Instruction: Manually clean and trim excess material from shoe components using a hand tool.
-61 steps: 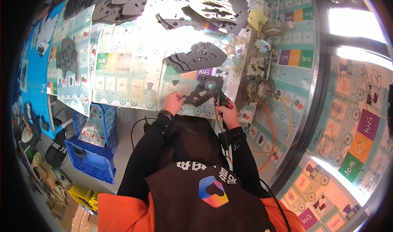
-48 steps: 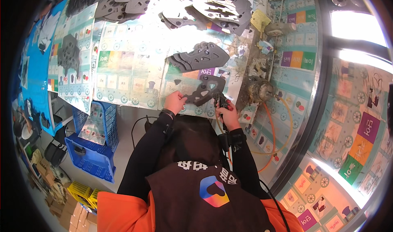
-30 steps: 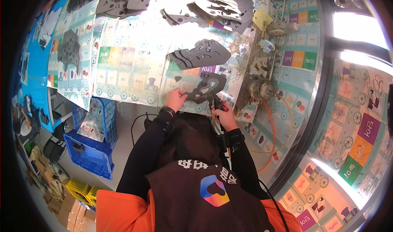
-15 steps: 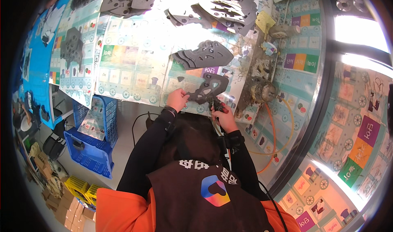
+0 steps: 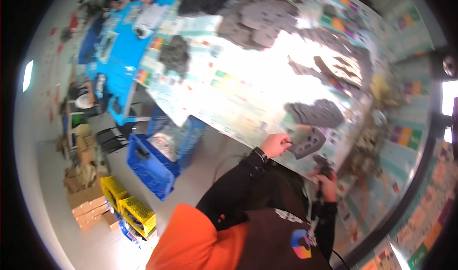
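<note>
At the desk [image 5: 248,103] edge, our left hand [image 5: 275,145] pinches the grey plate [image 5: 307,143], its long axis running right toward our right hand [image 5: 328,184], fisted around 1 dark tool [image 5: 323,165].

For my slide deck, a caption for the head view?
Left hand grips a grey perforated plate at the table edge; right hand holds a tool.

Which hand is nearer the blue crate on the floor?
Left. The left hand is at the table edge, closer to the blue crate; the right hand grips a dark tool farther right.
</note>
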Motion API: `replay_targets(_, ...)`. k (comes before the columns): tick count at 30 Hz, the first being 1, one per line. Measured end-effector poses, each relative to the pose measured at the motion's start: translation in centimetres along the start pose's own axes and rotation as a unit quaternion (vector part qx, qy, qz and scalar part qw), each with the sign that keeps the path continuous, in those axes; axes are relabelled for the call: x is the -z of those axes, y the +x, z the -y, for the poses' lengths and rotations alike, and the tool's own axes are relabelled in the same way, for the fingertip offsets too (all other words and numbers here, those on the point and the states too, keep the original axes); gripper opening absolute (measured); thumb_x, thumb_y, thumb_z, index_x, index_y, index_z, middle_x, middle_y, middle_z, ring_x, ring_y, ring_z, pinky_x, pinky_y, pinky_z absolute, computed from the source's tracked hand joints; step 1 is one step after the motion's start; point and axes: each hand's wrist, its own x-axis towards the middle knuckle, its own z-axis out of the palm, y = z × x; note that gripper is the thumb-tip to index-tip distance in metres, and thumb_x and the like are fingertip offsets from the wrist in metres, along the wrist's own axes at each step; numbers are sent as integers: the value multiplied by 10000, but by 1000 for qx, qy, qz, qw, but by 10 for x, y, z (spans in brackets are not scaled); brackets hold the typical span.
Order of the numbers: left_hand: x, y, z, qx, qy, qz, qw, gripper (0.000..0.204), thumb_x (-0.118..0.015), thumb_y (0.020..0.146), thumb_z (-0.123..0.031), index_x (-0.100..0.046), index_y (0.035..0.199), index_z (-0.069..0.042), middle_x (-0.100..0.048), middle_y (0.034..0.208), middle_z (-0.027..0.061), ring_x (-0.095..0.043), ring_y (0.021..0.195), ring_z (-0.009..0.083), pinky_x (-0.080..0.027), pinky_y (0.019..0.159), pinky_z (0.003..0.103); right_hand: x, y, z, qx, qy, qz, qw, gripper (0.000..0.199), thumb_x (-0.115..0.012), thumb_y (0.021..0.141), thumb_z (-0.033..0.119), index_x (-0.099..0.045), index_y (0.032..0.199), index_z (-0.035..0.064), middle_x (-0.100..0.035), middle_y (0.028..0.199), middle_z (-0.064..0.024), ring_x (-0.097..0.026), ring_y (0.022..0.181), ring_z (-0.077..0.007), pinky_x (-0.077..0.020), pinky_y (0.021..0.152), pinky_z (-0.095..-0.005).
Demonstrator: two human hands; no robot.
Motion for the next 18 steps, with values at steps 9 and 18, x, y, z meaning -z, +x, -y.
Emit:
replay_targets(9,351,11,40,134,189,-301,925,669,-714,863,-500,-596,1205,61,-708,902,158,-688,706,216,-551,644,335,3,-1,57,-18,6,-42,999,327,-544,771,-26,-600,1093,-34,-710,914,-134,-688,812,-194,-500,536,-265)
replay_targets(18,22,129,-8,-184,262,-177,931,608,-820,767,-367,-604,1177,26,-598,1157,202,-560,1104,366,-466,935,432,-4,-1,40,-49,3,-24,998,304,-577,793,-54,-595,1096,-28,-700,908,-113,-667,897,-196,-488,876,-306)
